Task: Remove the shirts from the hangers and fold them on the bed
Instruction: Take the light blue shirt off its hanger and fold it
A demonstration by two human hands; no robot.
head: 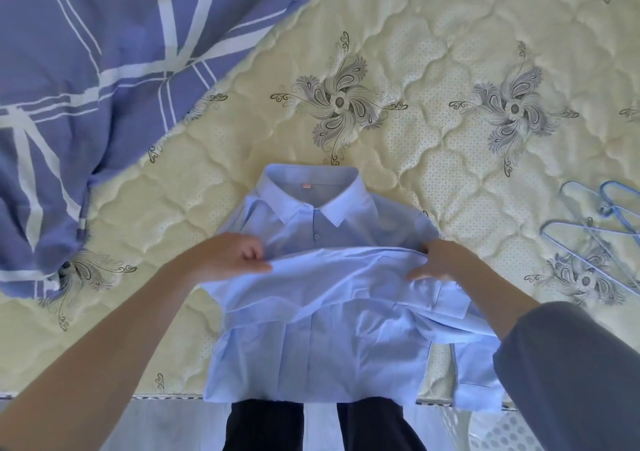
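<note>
Light blue shirt (322, 298) on bed (433, 69), collar at 12 o'clock, front up, buttons visible down placket. Lower half lifted and doubled toward collar; folded edge running 9-to-3 across chest, just below second button. Hem side bunched at 6 o'clock, hanging slightly over mattress edge. One sleeve or side panel sticking out loose at 4 o'clock.

Left hand (228, 256) at 9 o'clock end of fold, fingers (254, 267) narrow, pinched on shirt edge, thumb on top. Right hand (440, 260) at 3 o'clock end of fold, fingers closed on fabric, thumb pressing over it. Both hands holding same fold line, shirt stretched between them. Left forearm bare; grey sleeve (571, 374) on right arm at 4 o'clock.

Bed surface: cream quilted mattress, grey paisley-flower motifs, no sheet. Blue duvet (86, 69) with white stripes heaped at 10 o'clock, well apart from shirt. Light blue hangers (595, 228), a few stacked loosely, bare, lying at 3 o'clock near frame edge, apart from shirt. Dark trousers (322, 426) of person at 6 o'clock, against mattress edge. White perforated item (502, 433) at 5 o'clock, below mattress edge, mostly cut off; cannot tell what. Pale floor either side of legs.
</note>
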